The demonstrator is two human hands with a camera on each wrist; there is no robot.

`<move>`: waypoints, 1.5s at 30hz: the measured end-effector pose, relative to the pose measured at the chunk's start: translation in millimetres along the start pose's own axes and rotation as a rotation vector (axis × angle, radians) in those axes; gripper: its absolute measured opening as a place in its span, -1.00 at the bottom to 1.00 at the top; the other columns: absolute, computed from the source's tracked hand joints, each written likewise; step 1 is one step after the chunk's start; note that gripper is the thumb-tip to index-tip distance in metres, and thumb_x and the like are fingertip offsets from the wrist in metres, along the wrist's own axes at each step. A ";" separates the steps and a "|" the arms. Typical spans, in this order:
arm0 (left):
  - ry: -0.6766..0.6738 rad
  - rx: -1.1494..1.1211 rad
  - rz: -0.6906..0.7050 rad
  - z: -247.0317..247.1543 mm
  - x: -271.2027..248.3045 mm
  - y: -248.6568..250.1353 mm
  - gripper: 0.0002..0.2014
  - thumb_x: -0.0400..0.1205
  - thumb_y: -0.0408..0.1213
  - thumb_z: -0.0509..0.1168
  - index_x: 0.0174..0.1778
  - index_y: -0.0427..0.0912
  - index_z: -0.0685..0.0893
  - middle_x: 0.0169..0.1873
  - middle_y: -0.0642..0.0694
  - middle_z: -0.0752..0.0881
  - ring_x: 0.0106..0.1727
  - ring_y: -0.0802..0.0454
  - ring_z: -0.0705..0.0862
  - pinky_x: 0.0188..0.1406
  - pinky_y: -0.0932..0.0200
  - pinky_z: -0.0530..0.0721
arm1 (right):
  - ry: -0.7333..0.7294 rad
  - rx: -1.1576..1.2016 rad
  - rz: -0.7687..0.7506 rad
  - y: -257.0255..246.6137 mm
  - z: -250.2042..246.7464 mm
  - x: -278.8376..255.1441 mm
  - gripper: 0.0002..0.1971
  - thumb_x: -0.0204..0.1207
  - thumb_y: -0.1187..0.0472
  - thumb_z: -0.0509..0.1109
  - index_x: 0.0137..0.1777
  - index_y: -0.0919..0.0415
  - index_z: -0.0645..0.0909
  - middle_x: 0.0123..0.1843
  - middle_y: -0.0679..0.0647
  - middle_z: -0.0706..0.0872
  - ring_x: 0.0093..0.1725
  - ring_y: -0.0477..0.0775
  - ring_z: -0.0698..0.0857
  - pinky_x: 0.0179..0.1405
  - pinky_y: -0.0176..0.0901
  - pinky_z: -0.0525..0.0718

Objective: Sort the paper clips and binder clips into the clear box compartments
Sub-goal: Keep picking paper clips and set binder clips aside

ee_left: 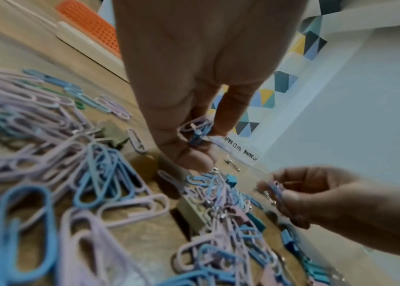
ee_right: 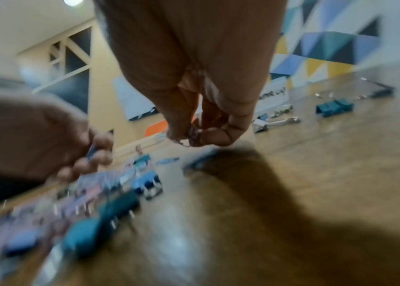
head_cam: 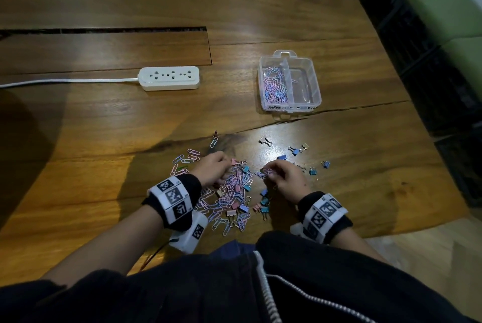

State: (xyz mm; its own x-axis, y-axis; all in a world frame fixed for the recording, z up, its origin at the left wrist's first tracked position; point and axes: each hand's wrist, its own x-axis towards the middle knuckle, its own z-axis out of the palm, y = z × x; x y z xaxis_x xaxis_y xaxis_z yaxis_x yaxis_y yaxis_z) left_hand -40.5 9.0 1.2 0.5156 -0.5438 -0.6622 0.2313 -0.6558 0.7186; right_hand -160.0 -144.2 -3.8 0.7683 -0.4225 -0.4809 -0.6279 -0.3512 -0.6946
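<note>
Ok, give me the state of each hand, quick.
Left hand: closed, pinching a few paper clips.
Right hand: closed, pinching paper clips too, above the pile.

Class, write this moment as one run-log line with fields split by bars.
left hand: pinches paper clips | right hand: pinches paper clips | clear box: one compartment holds paper clips, other almost bare | pile: unsorted

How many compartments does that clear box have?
2, side by side in the clear box: the left compartment holds a heap of paper clips; the right compartment looks nearly empty.
</note>
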 end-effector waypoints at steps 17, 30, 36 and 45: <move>0.208 1.031 0.253 51.9 10.1 0.3 -0.71 0.71 -0.28 0.02 0.27 -0.32 0.47 0.19 -0.24 0.58 0.18 -0.12 0.58 0.17 0.05 0.59 | -0.028 0.694 0.169 2.7 -10.6 3.4 -0.80 0.51 0.24 0.30 -0.34 0.17 0.44 -0.35 0.03 0.50 -0.35 -0.04 0.47 -0.27 -0.24 0.46; -0.124 -0.585 0.051 0.0 4.5 4.1 -0.71 0.60 -0.40 -0.06 -0.43 -0.16 0.40 -0.48 -0.10 0.48 -0.62 0.13 0.42 -0.70 0.39 0.36 | -0.023 -0.412 -0.129 -8.6 14.1 12.2 -0.85 0.53 0.21 0.30 0.01 0.28 0.52 0.08 0.12 0.57 0.03 0.02 0.51 -0.03 -0.31 0.36; -0.034 0.045 0.019 5.3 8.4 4.3 -0.83 0.66 -0.18 0.18 -0.20 -0.15 0.53 -0.38 -0.01 0.51 -0.46 0.10 0.46 -0.54 0.26 0.45 | -0.075 -0.356 -0.128 -7.2 13.4 12.4 -0.94 0.57 0.25 0.23 -0.07 0.24 0.48 0.08 0.11 0.46 -0.06 -0.11 0.40 0.02 -0.39 0.41; 0.022 1.088 0.272 26.6 1.8 0.3 -0.71 0.62 -0.09 0.25 0.14 -0.20 0.54 0.12 -0.16 0.62 0.15 -0.12 0.60 0.14 0.01 0.63 | -0.141 0.680 0.083 5.6 -26.6 -11.4 -0.76 0.53 0.52 0.14 -0.13 0.19 0.52 -0.29 0.01 0.58 -0.40 -0.14 0.60 -0.41 -0.38 0.52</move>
State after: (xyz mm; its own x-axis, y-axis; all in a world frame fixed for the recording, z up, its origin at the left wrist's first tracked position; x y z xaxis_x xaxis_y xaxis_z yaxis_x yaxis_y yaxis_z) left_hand -61.4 -6.1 -5.4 0.4564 -0.7362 -0.4997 -0.7297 -0.6311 0.2632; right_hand -175.6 -163.6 12.0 0.7588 -0.2969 -0.5797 -0.5033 0.2975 -0.8113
